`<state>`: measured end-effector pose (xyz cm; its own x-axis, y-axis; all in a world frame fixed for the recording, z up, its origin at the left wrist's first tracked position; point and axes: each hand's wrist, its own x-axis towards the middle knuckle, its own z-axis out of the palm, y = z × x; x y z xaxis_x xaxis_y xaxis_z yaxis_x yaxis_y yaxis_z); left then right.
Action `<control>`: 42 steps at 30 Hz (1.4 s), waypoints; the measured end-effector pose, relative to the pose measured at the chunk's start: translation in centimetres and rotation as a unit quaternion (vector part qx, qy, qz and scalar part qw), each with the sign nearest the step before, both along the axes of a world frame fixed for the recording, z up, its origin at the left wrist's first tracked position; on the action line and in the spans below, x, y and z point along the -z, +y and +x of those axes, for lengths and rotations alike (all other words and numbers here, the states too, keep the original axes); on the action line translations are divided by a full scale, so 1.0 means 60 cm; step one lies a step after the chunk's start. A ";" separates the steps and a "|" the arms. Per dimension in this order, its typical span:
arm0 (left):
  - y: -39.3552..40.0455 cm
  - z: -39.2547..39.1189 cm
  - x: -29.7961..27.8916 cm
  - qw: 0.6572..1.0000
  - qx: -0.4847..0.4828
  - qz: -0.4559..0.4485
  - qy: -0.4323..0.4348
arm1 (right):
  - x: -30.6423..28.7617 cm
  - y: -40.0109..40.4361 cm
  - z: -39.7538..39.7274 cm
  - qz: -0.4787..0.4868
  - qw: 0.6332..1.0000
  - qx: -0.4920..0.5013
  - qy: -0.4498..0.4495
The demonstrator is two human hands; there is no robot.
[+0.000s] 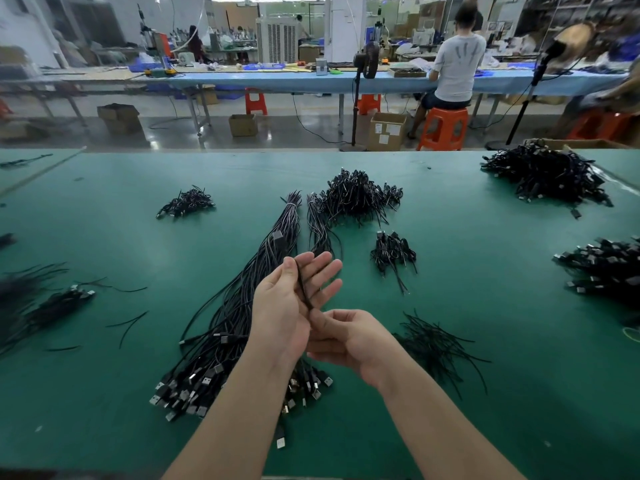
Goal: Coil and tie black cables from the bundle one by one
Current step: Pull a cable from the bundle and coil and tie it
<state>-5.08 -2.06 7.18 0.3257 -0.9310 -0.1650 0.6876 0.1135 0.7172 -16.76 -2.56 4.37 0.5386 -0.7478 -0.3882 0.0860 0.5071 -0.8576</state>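
Observation:
A long bundle of black cables (239, 306) with USB plugs at its near end lies on the green table (485, 271), running away from me. My left hand (291, 299) is raised above it, palm up with fingers spread, and a black cable (304, 287) is looped across the palm from thumb to heel. My right hand (349, 336) sits just right of it and pinches the lower end of that cable between thumb and fingers. A heap of loose black ties (436, 348) lies to the right of my right hand.
Piles of coiled, tied cables sit at the far centre (356, 195), far left (187, 202), centre right (393, 252), far right (547, 174) and right edge (606, 268). More cables lie at the left edge (45, 306). Beyond the table are stools, boxes and a seated person.

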 end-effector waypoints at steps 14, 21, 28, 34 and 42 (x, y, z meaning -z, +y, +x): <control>0.009 0.012 0.003 0.998 0.015 -0.034 -0.044 | 0.012 -0.008 0.000 0.012 1.000 -0.003 -0.004; 0.027 0.025 0.011 0.992 0.076 -0.055 -0.090 | 0.026 -0.019 -0.004 0.069 0.992 0.009 -0.107; 0.056 -0.002 0.050 0.978 0.161 -0.057 -0.124 | -0.041 -0.062 0.005 0.001 0.998 0.050 0.043; 0.051 -0.018 0.082 0.982 0.083 0.029 -0.170 | -0.073 -0.087 0.004 -0.089 0.991 0.068 0.079; 0.049 -0.053 0.090 0.971 0.095 0.021 -0.217 | -0.079 -0.086 0.007 -0.121 0.987 0.093 0.058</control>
<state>-8.27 0.87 1.78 0.1969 -0.9764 -0.0891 0.3244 -0.0209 0.9457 -16.36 -7.71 9.12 0.3467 -0.9076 -0.2367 0.0530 0.2709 -0.9612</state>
